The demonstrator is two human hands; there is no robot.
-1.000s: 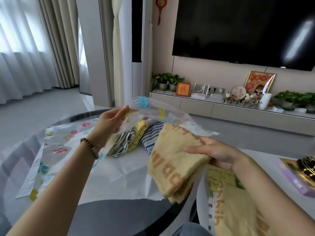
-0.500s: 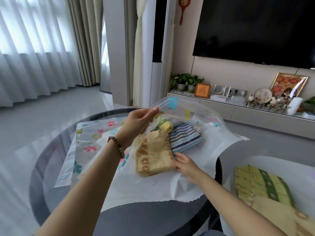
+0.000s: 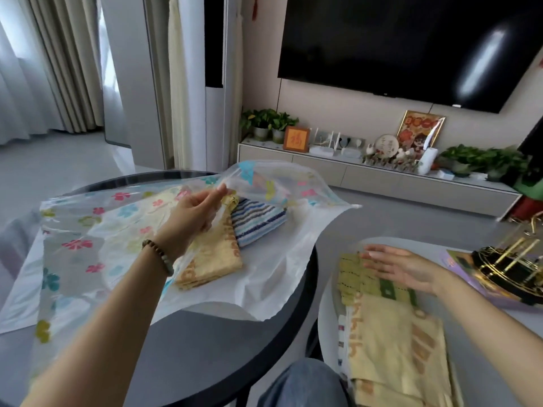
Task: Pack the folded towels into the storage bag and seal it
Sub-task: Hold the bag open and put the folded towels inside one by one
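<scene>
Left hand (image 3: 195,211) pinches the upper flap of the storage bag (image 3: 88,230) between thumb and fingers and lifts it, so the mouth of the bag gapes toward the right. A bead bracelet (image 3: 158,255) sits on that wrist. The bag is clear plastic printed with coloured flowers and lies across a dark round table (image 3: 205,348), its lower sheet spread flat on the tabletop. Inside the mouth lie 2 folded towels side by side: a yellow towel (image 3: 211,259) with orange lettering, nearer the edge, and a blue striped towel (image 3: 258,220) just behind it, touching it. Right hand (image 3: 402,270) is open, fingers spread and flat, hovering over or resting on a stack of towels (image 3: 390,333) on a white table (image 3: 326,304) beside the dark one; I cannot tell whether it touches. That stack shows a green patterned towel on top at the far end and yellow ones nearer the body.
</scene>
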